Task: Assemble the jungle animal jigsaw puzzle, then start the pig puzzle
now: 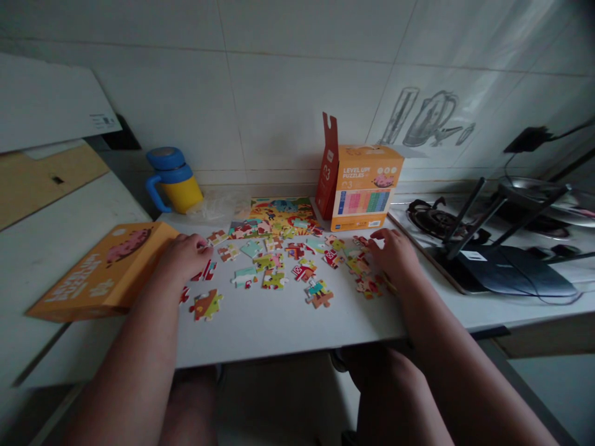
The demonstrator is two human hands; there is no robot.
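Many loose jigsaw puzzle pieces [274, 261] lie across the white tabletop between my two hands. My left hand [183, 255] rests at the left edge of the spread, its fingers curled together; whatever they hold, if anything, is hidden. Just below it lies a red puzzle piece [210, 271], with a brown and yellow-green piece [207, 305] nearer to me. At the right edge, my right hand [396, 251] has its thumb and fingers apart, close to a cluster of pieces [359, 265]. Behind the pieces lies a colourful picture sheet [283, 209], partly covered by them.
An orange puzzle box [367, 186] stands open at the back; another orange box [105, 269] lies by my left forearm. A blue and yellow mug [175, 179] sits back left beside clear plastic [223, 204]. At right are a black router [511, 266] and a gas stove [434, 220].
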